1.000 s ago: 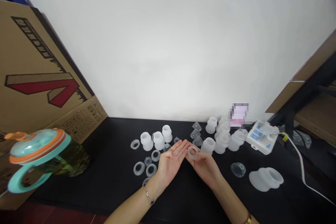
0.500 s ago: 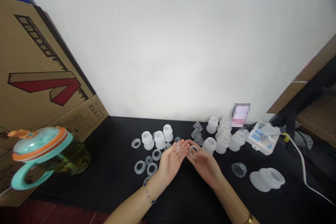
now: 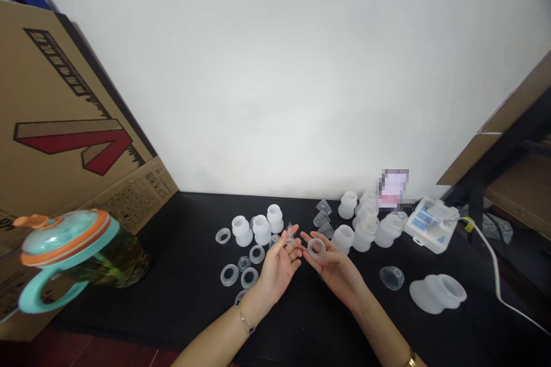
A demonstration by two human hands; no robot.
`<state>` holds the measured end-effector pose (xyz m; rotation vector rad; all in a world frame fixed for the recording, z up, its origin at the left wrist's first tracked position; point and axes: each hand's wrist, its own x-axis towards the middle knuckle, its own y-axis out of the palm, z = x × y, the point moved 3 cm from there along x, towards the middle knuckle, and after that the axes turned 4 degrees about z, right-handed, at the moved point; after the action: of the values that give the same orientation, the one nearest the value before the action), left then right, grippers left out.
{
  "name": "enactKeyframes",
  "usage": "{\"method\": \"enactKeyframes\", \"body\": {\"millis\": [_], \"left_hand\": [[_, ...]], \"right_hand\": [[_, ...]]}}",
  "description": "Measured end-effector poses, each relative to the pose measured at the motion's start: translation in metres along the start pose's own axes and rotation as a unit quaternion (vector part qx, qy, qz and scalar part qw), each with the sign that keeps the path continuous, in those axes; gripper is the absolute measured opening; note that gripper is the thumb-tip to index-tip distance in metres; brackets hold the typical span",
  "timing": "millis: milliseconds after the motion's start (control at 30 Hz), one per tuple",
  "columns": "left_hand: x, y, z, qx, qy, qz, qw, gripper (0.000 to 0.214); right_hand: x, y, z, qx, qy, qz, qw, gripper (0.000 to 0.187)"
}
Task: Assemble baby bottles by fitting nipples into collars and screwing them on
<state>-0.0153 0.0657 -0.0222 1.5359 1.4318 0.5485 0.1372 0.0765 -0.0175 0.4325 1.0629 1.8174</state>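
Note:
My left hand (image 3: 279,264) is palm up with its fingers curled, and it grips a small clear bottle nipple (image 3: 290,239), partly hidden by the fingers. Close beside it, my right hand (image 3: 333,268) holds a translucent screw ring (image 3: 316,248) flat along its fingers. To the left of my left hand lie loose rings such as this one (image 3: 229,274), with another clear nipple (image 3: 244,264) among them. White baby bottle bodies (image 3: 262,230) stand behind these parts. Past my right hand are clear caps (image 3: 321,219) and more white bottles (image 3: 343,238).
A clear dome cap (image 3: 391,278) and a white bottle (image 3: 438,293) lying on its side are at right. Behind them sits a white box with a cable (image 3: 430,225). A teal-lidded jug (image 3: 71,252) and a carton (image 3: 64,97) stand left on the black table (image 3: 172,298).
The fingers of my left hand have curled in from a flatter pose around the nipple. My right fingers have spread a little, and the ring is tilted more toward the camera.

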Motion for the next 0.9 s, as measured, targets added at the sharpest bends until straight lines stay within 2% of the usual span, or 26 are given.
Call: {"method": "enactKeyframes", "body": {"millis": [100,267,533,700,900], "left_hand": [[-0.0007,-0.0005,0.0004,0.021,0.009,0.005,1.000,0.038],[-0.0027,0.0038,-0.0001,0.039,0.039,0.021,0.998,0.012],[-0.0042,0.0057,-0.0009,0.077,0.057,0.035,0.995,0.024],[-0.0036,0.0038,-0.0003,0.072,0.041,0.017,0.996,0.020],[-0.0046,0.0042,-0.0006,0.070,0.049,0.022,0.996,0.017]], "right_hand": [[-0.0009,0.0027,0.0007,-0.016,-0.002,-0.004,1.000,0.049],[-0.0016,0.0068,0.0018,-0.035,-0.011,-0.027,0.999,0.048],[-0.0021,0.0052,0.0026,-0.051,-0.007,-0.038,0.998,0.042],[0.0004,0.0020,0.0017,-0.036,0.016,-0.060,0.997,0.038],[-0.0012,0.0005,0.0015,-0.050,-0.009,-0.078,0.996,0.036]]}}
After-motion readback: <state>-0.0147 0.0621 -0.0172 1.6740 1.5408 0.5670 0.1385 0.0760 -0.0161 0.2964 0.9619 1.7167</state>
